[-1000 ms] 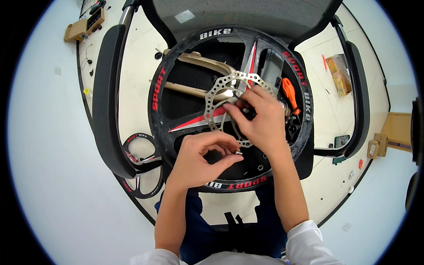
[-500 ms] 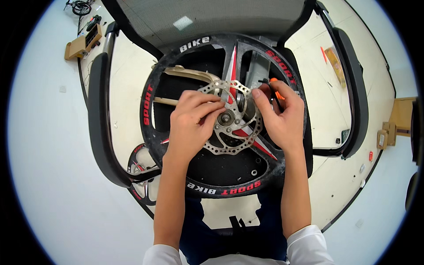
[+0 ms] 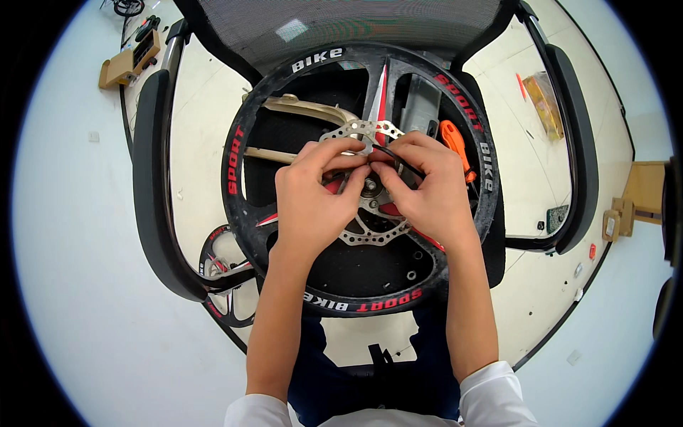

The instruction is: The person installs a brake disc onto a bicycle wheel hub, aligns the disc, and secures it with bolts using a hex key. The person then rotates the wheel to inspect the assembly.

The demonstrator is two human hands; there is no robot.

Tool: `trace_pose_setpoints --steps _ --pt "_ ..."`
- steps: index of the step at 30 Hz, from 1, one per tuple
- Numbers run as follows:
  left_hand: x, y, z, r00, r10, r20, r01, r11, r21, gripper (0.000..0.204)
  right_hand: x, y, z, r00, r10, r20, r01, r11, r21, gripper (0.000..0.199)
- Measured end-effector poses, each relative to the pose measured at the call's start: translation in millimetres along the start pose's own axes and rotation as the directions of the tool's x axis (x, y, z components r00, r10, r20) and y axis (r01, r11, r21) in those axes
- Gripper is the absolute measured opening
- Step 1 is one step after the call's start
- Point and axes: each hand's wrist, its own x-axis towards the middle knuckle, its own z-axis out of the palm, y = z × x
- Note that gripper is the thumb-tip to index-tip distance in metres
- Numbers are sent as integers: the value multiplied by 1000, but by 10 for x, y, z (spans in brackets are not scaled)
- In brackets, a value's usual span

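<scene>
The disc rotor [image 3: 366,239] lies over the hub [image 3: 369,186] of the wheel [image 3: 245,219], mid-seat on the chair [image 3: 341,270]; one bolt head [image 3: 373,204] looks seated, so work seems partly done, the remainder hidden; the right hand [image 3: 437,192] pinches a thin black tool [image 3: 400,161]; the left hand's [image 3: 313,192] fingertips gather beside it, their grip unclear; loose nut-like pieces [image 3: 411,275] lie toward the seat's front edge.

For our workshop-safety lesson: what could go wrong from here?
The thin black tool in the right hand might slip and knock the left hand. The wheel, lying on the chair seat, could shift if pushed. Small metal parts seen through its opening could roll away.
</scene>
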Motion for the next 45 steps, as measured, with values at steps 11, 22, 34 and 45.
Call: trace_pose_setpoints --steps 11,22,34,45 --pt "-38 8 -19 996 84 -24 -81 993 87 24 -4 -1 73 997 -80 -5 78 988 -130 16" --pt "-24 20 -72 996 80 -34 -72 980 187 16 8 -35 70 998 -60 22 62 986 -152 19" --pt "-23 48 -135 999 44 15 -46 991 128 22 14 19 76 995 -79 53 88 979 -185 19" --pt "-37 32 -130 994 91 68 -100 983 152 23 29 -9 29 995 -47 84 55 994 -97 15"
